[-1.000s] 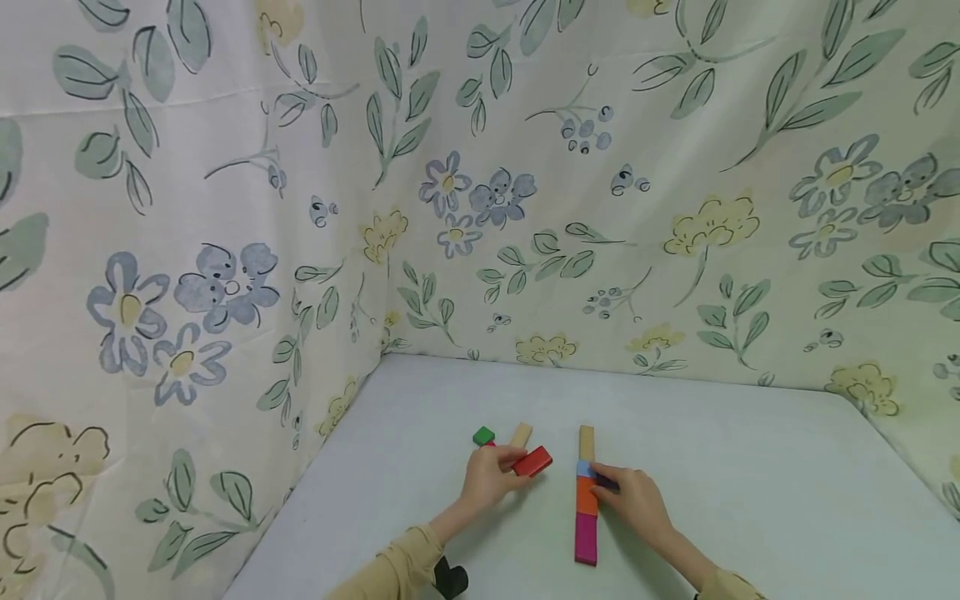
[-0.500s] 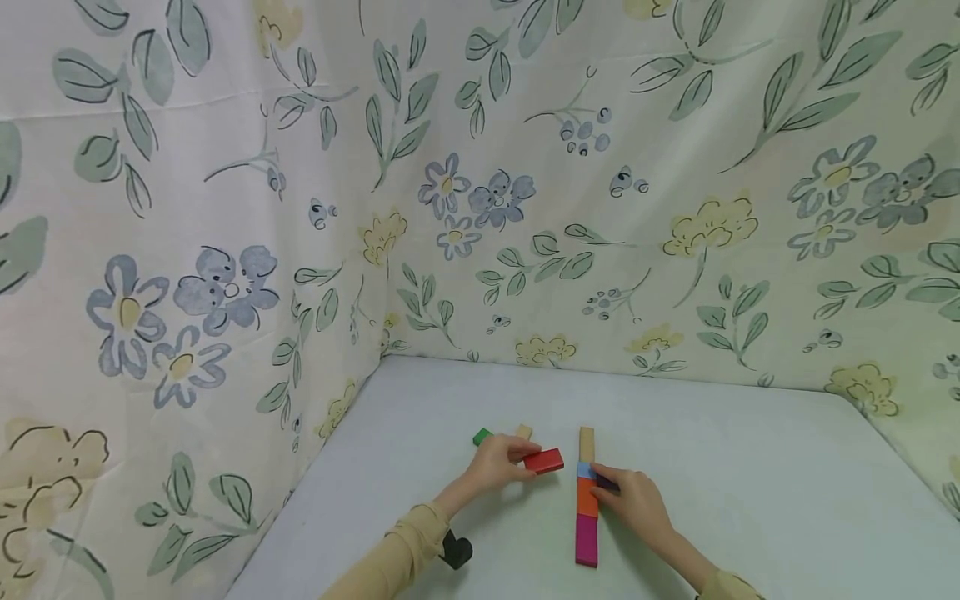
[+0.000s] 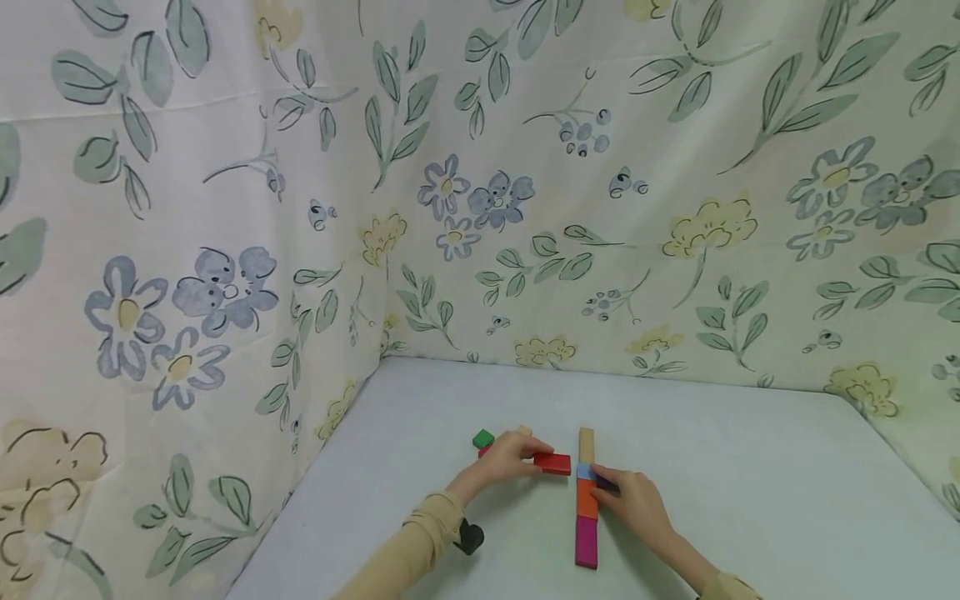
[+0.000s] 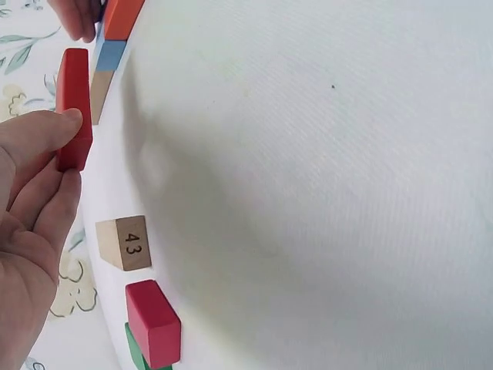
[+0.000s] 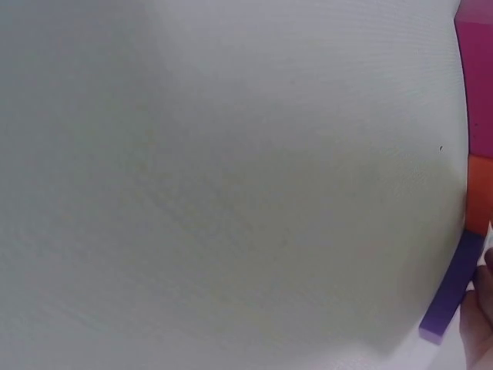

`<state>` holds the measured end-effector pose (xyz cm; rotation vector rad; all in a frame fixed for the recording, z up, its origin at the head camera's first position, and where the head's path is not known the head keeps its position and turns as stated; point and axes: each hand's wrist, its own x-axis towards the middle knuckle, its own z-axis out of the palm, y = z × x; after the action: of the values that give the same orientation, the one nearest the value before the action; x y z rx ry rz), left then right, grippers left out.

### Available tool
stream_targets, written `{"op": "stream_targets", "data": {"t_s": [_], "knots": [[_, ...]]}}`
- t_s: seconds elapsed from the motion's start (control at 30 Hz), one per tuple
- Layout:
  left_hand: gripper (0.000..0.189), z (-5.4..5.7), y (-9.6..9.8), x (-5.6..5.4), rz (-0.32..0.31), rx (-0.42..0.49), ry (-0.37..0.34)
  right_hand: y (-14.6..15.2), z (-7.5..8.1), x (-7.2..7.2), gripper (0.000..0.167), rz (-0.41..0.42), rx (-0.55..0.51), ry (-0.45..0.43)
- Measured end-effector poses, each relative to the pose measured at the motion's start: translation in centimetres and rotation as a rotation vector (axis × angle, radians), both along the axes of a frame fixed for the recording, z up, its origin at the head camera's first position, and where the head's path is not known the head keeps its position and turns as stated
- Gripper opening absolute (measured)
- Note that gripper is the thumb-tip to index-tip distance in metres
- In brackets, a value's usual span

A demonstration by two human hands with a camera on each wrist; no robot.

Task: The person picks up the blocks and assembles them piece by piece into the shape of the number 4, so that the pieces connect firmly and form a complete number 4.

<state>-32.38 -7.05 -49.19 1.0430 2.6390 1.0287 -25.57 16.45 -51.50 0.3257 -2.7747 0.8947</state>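
Note:
My left hand (image 3: 504,462) pinches a red block (image 3: 553,463) between thumb and fingers, just left of a line of blocks. In the left wrist view the red block (image 4: 75,108) is held above the white table. The line runs away from me: a magenta block (image 3: 587,542), an orange one (image 3: 587,498), a blue one (image 3: 584,472) and a plain wooden one (image 3: 587,443). My right hand (image 3: 637,504) pinches a dark purple block (image 5: 453,285) that juts out from the line's right side, beside the orange and blue blocks.
Behind my left hand lie a green block (image 3: 483,438), a crimson block (image 4: 154,324) and a plain wooden block (image 4: 125,243) marked with digits. A floral cloth (image 3: 540,275) hangs along the back and left edges of the white table (image 3: 750,475).
My left hand has moved right with the red block, turning it from slanted to nearly level, its end now close to the line. The right hand has stayed in place.

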Motion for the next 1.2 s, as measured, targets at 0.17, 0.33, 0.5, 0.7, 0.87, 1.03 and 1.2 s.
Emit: {"op": "stream_targets", "data": {"t_s": [0.17, 0.33, 0.5, 0.7, 0.87, 1.03, 1.2], "knots": [[0.035, -0.7, 0.6, -0.4, 0.004, -0.027, -0.028, 0.0, 0.0, 0.0, 0.036, -0.004, 0.005, -0.01], [0.036, -0.9, 0.9, -0.5, 0.029, -0.001, -0.077, 0.0, -0.1, 0.1, 0.036, -0.009, 0.007, -0.01], [0.037, -1.0, 1.1, -0.7, 0.055, 0.021, -0.131, 0.0, -0.1, 0.0, 0.035, -0.019, 0.011, -0.007], [0.038, -1.3, 1.2, -1.0, 0.073, -0.003, -0.142, 0.0, -0.2, -0.1, 0.036, -0.02, 0.016, -0.008], [0.038, -1.4, 1.3, -1.0, 0.065, -0.027, -0.129, -0.1, -0.3, -0.1, 0.037, -0.026, 0.021, -0.009], [0.039, -1.5, 1.4, -0.9, 0.061, -0.042, -0.122, -0.1, -0.3, -0.2, 0.037, -0.027, 0.018, -0.005], [0.039, -1.5, 1.6, -0.9, 0.067, -0.056, -0.103, -0.1, -0.3, -0.2, 0.038, -0.033, 0.013, -0.023]]}}
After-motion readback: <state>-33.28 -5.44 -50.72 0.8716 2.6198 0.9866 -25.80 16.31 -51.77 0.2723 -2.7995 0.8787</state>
